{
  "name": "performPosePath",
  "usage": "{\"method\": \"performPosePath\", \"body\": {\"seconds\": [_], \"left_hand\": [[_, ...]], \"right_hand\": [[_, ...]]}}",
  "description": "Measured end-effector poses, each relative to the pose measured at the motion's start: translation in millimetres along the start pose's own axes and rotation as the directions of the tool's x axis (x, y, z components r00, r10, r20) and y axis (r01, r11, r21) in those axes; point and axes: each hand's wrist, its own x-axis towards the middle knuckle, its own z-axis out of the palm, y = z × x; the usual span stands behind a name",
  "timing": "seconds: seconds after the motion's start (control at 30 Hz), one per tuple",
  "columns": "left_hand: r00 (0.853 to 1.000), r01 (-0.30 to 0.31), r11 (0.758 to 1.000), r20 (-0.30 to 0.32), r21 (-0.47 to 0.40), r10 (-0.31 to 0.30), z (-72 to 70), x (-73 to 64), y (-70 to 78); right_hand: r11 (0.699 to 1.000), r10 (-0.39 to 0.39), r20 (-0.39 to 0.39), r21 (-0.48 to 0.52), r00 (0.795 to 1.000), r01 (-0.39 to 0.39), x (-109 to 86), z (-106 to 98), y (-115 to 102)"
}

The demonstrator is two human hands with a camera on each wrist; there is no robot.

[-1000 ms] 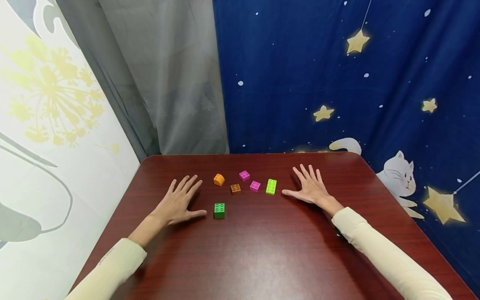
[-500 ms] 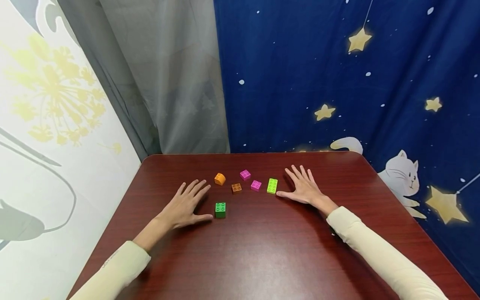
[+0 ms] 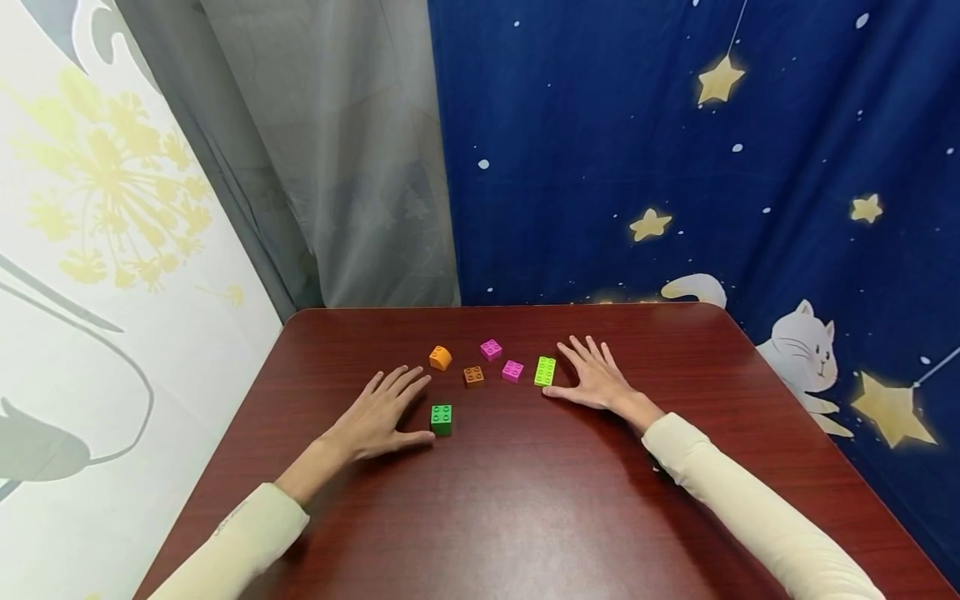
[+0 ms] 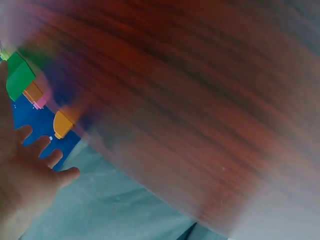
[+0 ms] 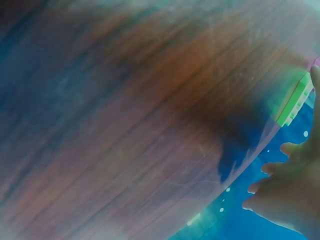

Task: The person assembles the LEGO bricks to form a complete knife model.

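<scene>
Two hands flat on table (image 3: 525,500), fingers spread, gripping nothing. Left hand (image 3: 378,412) thumb tip at dark green brick (image 3: 441,419); contact unclear. Right hand (image 3: 594,380) thumb just beside lime brick (image 3: 545,371). Both wrist views heavily blurred; bricks there cut off at frame edges.

A dark red wooden table (image 3: 525,517) stands before a grey curtain (image 3: 330,167) and starry blue cloth (image 3: 675,150).

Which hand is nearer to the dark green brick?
Left. The left hand lies just left of the dark green brick, thumb almost touching; the right hand rests farther right, beside the lime brick.
</scene>
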Motion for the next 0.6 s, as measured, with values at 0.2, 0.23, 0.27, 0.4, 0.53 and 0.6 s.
{"method": "performPosePath", "body": {"seconds": [0.2,0.23,0.27,0.4,0.53,0.6], "left_hand": [[1.0,0.006,0.997,0.001,-0.071,-0.006,2.8,2.5,4.2],[1.0,0.007,0.996,0.001,-0.089,-0.007,3.2,3.0,4.8],[1.0,0.009,0.994,0.002,-0.107,-0.009,3.6,3.5,5.4],[1.0,0.007,0.985,0.004,-0.173,-0.006,5.0,5.4,7.2],[1.0,-0.011,0.972,-0.005,-0.234,0.01,7.1,7.0,9.3],[1.0,-0.013,0.964,-0.001,-0.267,0.013,8.0,7.5,10.3]], "right_hand": [[1.0,-0.016,0.011,0.019,1.0,0.015,2.1,-0.2,-6.4],[0.999,-0.021,0.009,0.027,1.0,0.021,2.2,-0.3,-7.4],[0.999,-0.025,0.009,0.033,1.0,0.025,2.4,-0.1,-8.0],[0.998,-0.046,0.001,0.038,0.999,0.046,3.9,2.7,-9.7],[0.997,-0.067,-0.006,0.045,0.998,0.067,5.1,4.5,-10.5],[0.995,-0.077,-0.007,0.059,0.997,0.077,5.7,5.2,-10.6]]}}
